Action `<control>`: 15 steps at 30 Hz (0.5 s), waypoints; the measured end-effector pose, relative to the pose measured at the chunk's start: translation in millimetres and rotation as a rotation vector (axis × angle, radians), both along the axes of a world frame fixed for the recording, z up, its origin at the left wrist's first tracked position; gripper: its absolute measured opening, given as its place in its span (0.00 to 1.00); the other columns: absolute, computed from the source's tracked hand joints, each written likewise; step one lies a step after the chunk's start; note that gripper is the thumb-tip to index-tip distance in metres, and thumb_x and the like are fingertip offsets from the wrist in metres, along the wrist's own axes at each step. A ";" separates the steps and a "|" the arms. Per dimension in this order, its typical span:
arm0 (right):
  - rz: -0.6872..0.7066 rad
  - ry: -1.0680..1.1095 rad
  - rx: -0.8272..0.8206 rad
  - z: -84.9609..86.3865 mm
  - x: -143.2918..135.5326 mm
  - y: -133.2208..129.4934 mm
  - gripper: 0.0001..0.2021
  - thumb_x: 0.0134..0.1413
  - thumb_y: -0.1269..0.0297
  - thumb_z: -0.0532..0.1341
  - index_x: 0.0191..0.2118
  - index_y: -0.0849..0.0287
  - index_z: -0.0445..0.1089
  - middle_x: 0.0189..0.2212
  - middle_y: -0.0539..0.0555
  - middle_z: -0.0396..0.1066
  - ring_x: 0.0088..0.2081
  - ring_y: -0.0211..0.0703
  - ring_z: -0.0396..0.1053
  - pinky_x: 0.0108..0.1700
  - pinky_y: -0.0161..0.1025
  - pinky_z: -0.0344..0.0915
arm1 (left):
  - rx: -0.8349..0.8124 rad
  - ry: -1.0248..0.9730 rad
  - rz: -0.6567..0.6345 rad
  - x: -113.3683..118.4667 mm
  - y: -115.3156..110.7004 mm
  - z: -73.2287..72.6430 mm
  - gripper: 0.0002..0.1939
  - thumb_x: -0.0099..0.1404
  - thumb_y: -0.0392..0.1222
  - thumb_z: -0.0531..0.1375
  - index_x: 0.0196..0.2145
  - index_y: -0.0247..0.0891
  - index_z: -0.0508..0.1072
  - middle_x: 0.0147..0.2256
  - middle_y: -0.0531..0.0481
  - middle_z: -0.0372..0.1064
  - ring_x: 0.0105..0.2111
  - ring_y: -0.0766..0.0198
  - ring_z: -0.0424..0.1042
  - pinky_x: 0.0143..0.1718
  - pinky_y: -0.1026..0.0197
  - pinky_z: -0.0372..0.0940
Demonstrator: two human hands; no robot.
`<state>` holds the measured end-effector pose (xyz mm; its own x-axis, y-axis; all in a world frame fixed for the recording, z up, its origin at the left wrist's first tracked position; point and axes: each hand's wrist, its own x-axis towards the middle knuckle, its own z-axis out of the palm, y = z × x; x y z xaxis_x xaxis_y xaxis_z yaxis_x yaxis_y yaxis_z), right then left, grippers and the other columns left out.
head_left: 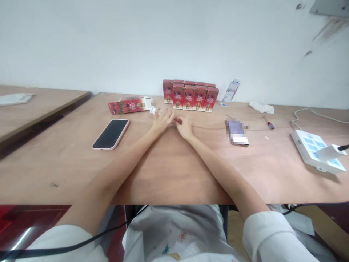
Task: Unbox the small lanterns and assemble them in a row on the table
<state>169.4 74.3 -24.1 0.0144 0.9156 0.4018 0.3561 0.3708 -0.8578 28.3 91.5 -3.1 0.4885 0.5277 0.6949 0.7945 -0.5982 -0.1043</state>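
Clear piece: a small clear piece [172, 127] lies between the hands near the middle of the table [174, 174], in front of the red boxes [190, 96]; whether it rests on the wood or is lifted cannot be told.
Handling, judged: likely light and stiff, with a smooth, somewhat slippery surface; fragile if glass, the material being unconfirmed.
Hold, judged: best taken at its edges between thumb and fingertip, with light pressure.
Left hand: the left hand [163, 119] is palm down, fingers bent and parted, its index fingertip meeting the right hand's side of the work; whether it grasps anything cannot be told.
Right hand: the right hand [184, 127] is curled, thumb and fingertips drawn close together at the clear piece; a pinch is probable, but the contact is too small to confirm.
White piece: a white piece [152, 109] is just beside the left fingers; touching or apart, cannot be told.
Torn box: a red carton [128, 105] lies on its side left of the white piece, flap raised.
Phone: the phone [111, 134] lies flat, screen up, left of the left forearm.
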 end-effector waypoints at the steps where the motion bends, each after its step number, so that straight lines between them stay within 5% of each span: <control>1: -0.032 0.015 -0.013 -1.2 1.2 1.7 0.11 0.48 0.77 0.54 0.34 0.59 0.72 0.35 0.55 0.75 0.38 0.41 0.73 0.49 0.45 0.68 | 0.000 0.015 -0.004 0.3 2.8 2.3 0.19 0.68 0.35 0.42 0.45 0.41 0.71 0.44 0.37 0.72 0.49 0.50 0.69 0.51 0.36 0.56; 8: -0.107 0.048 -0.073 -10.2 10.3 19.3 0.16 0.47 0.77 0.48 0.41 0.61 0.66 0.41 0.59 0.72 0.44 0.42 0.70 0.50 0.45 0.66 | -0.006 0.176 -0.092 18.7 35.1 21.2 0.21 0.64 0.30 0.42 0.43 0.35 0.73 0.38 0.35 0.72 0.43 0.49 0.71 0.52 0.36 0.56; 15: 0.059 -0.135 -0.037 0.9 50.9 3.9 0.15 0.36 0.76 0.60 0.35 0.58 0.70 0.39 0.53 0.69 0.41 0.43 0.67 0.50 0.46 0.64 | -0.089 0.283 -0.191 35.3 58.1 15.3 0.13 0.59 0.36 0.52 0.19 0.41 0.69 0.17 0.49 0.66 0.30 0.54 0.70 0.48 0.40 0.59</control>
